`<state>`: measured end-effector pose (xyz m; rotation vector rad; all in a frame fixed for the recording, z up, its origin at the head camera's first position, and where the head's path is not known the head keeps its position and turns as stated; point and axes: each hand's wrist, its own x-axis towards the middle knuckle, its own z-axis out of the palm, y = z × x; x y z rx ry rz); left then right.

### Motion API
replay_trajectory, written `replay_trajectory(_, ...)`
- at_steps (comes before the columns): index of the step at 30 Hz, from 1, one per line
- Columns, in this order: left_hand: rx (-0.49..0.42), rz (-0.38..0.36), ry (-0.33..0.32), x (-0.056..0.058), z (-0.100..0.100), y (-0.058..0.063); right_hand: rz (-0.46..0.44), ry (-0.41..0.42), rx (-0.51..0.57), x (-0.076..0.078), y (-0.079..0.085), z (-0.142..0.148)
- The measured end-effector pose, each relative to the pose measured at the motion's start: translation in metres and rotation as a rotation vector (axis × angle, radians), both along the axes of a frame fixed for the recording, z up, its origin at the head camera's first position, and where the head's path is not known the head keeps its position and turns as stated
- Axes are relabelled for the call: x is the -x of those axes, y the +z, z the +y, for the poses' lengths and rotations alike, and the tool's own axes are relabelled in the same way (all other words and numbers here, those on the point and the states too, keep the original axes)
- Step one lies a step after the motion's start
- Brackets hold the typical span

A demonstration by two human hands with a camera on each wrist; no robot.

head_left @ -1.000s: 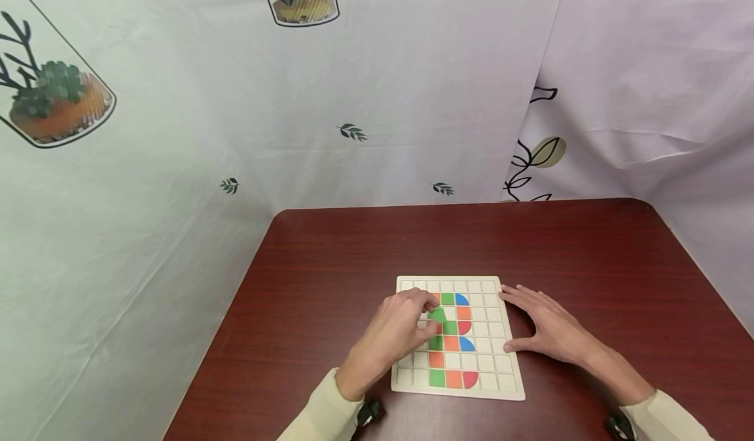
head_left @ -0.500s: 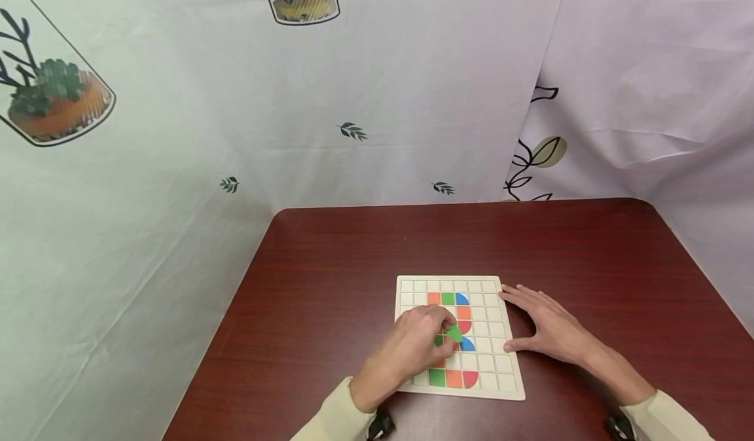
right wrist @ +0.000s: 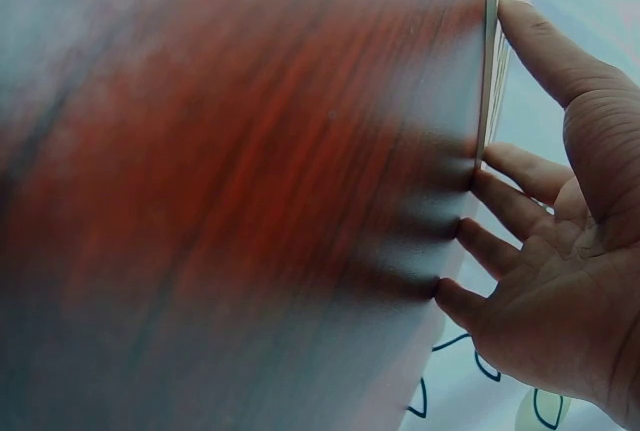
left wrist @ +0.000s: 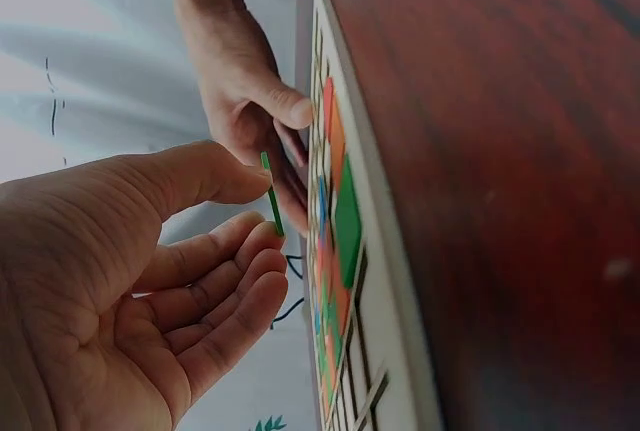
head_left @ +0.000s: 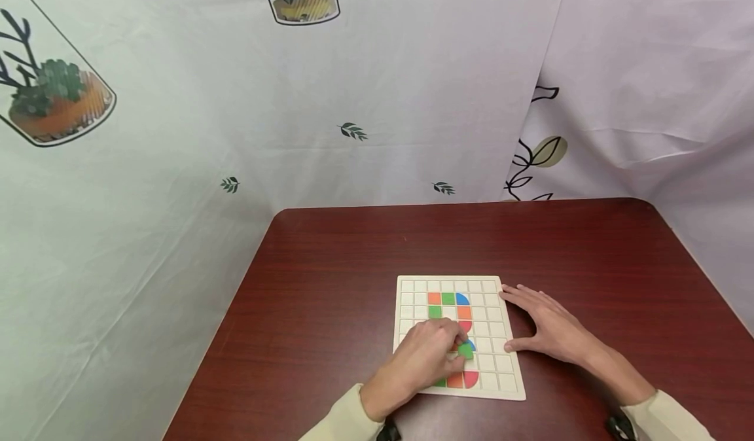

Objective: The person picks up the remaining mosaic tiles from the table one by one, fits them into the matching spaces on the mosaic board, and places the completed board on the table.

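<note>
Between thumb and fingertips, my left hand (head_left: 424, 357) pinches a thin green tile (head_left: 466, 351), held above the lower middle of a cream grid board (head_left: 508, 385). From the left wrist view, the green tile (left wrist: 272, 194) is edge-on and apart from the board (left wrist: 395, 281). My right hand (head_left: 550, 326) touches the board's right edge with spread fingers; in the right wrist view the thumb (right wrist: 545, 46) is at that edge and the fingertips reach the tabletop. Orange, green, blue and red tiles lie in the grid's cells, some hidden under my left hand.
Dark red-brown wooden tabletop (head_left: 341, 264) surrounds the board on all sides. Behind it hangs a pale cloth (head_left: 400, 68) printed with plants and leaves. A dark wrist strap (head_left: 620, 426) shows at my right cuff.
My left hand has moved right and toward me across the board, carrying the green tile. Upper tiles that it covered are now visible. My right hand has stayed in place.
</note>
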<state>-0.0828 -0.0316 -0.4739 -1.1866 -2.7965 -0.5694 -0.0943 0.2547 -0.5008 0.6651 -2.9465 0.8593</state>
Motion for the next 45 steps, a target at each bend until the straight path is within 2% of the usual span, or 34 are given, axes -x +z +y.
replay_trajectory(10, 0.042, 0.018, -0.006, -0.005, 0.005, -0.007, 0.013, 0.004, 0.005, 0.0, -0.001, 0.0)
replay_trajectory(22, 0.098, 0.057, -0.012, -0.006, 0.008, -0.009, 0.007, 0.002, 0.001, 0.001, 0.0, 0.0)
replay_trajectory(33, 0.102, 0.088, -0.033, -0.007, 0.009, -0.01, 0.0, -0.002, 0.001, 0.001, -0.001, 0.0)
replay_trajectory(45, 0.092, 0.076, -0.024, -0.008, 0.007, -0.009, -0.002, -0.003, 0.004, 0.001, -0.001, 0.0)
